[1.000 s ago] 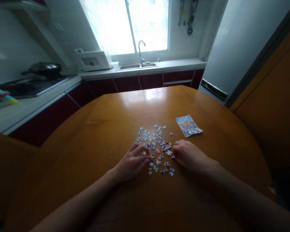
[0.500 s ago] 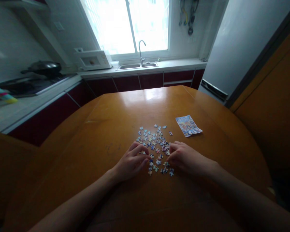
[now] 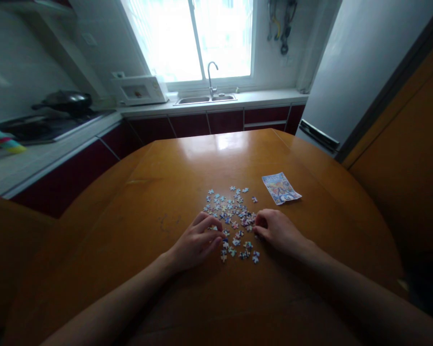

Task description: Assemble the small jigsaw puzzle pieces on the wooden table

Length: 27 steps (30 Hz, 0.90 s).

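Note:
A loose cluster of small jigsaw puzzle pieces (image 3: 231, 207) lies on the wooden table (image 3: 147, 192), between my two hands. My left hand (image 3: 198, 238) rests at the cluster's left side, fingers loosely bent and apart. Its thumb and index tips are beside a dark blue piece (image 3: 225, 239); I see no clear grip on it. On the other side, my right hand (image 3: 277, 230) has thumb and index finger curled together in a pinch at the cluster's right edge. Whatever is between those fingertips is too small to make out.
A creased printed picture sheet (image 3: 281, 188) lies right of the pieces. Beyond the table stand a counter with a sink (image 3: 205, 99), a microwave (image 3: 140, 90) and, at left, a pan (image 3: 67, 101) on the stove. A refrigerator (image 3: 342, 72) rises at right.
My right hand has shifted slightly right and back from the lower pieces, and its thumb-and-finger loop shows more plainly. My left hand has stayed in place.

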### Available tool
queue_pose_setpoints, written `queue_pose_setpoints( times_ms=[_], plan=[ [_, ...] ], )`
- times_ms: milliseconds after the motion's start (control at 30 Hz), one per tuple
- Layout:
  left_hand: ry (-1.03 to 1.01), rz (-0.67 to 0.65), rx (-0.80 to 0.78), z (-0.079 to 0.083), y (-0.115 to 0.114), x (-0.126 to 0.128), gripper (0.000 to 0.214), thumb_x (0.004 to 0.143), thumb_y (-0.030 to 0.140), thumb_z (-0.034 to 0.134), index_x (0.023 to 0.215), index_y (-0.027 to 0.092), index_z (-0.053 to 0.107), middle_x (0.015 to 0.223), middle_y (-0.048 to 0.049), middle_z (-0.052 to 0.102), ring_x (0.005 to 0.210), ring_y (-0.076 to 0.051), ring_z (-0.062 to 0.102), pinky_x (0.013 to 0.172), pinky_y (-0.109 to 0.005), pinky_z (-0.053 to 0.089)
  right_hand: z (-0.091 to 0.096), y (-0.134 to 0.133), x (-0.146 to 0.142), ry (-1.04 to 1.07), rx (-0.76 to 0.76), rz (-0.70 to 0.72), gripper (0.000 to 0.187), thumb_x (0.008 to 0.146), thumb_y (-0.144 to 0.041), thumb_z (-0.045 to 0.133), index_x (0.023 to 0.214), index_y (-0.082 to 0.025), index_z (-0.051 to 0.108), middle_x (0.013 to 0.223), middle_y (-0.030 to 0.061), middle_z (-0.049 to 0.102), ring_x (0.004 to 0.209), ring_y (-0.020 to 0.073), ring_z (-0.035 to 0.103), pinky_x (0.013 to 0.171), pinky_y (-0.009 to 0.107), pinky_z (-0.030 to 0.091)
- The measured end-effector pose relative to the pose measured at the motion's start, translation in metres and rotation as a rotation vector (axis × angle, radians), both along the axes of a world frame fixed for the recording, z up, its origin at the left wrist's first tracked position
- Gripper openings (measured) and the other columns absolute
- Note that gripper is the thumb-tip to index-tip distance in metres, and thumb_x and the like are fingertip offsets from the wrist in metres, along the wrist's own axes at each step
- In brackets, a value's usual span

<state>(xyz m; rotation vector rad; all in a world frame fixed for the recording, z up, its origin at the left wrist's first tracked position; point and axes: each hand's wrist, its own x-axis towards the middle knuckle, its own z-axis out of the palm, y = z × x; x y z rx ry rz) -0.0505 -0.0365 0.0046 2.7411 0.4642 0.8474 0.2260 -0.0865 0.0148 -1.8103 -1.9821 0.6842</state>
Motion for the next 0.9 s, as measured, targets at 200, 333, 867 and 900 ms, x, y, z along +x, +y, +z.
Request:
queue_pose_setpoints(
  times_ms=[200,333,867,900],
  plan=[
    [-0.013,-0.002,0.0,0.0,0.0,0.001,0.016,0.096,0.016,0.057,0.103,0.022,0.071,0.102,-0.0072,0.062,0.098,-0.02,0.051,0.085,-0.034,0.049,0.012,0.001,0.014,-0.117,0.11,0.051,0.015,0.088,-0.015,0.062,0.077,-0.019,0.07,0.089,0.006,0.068,0.079,0.0167,0.059,0.067,0.027,0.039],
    [-0.042,-0.055,-0.004,0.004,-0.002,0.0,0.015,0.094,0.015,0.058,0.102,0.021,0.071,0.099,-0.0071,0.062,0.096,-0.02,0.051,0.084,-0.034,0.048,0.017,-0.002,0.018,-0.17,0.085,0.213,0.016,0.089,-0.014,0.062,0.076,-0.02,0.071,0.086,0.0046,0.067,0.08,0.0161,0.058,0.068,0.027,0.039],
    [-0.133,-0.07,0.044,0.004,-0.002,-0.001,0.011,0.092,0.012,0.06,0.094,0.02,0.067,0.093,-0.005,0.063,0.09,-0.018,0.052,0.079,-0.032,0.048,0.016,-0.002,0.018,-0.224,0.178,0.323,0.023,0.098,-0.029,0.057,0.088,-0.023,0.077,0.121,0.0122,0.059,0.113,0.029,0.048,0.101,0.046,0.042],
    [-0.138,-0.072,0.04,0.004,-0.002,-0.001,0.011,0.091,0.012,0.06,0.093,0.02,0.067,0.093,-0.005,0.063,0.09,-0.018,0.052,0.079,-0.032,0.048,0.017,-0.002,0.02,-0.22,0.172,0.325,0.025,0.098,-0.029,0.057,0.085,-0.022,0.077,0.12,0.0121,0.06,0.113,0.0289,0.048,0.102,0.046,0.042]
  ],
)
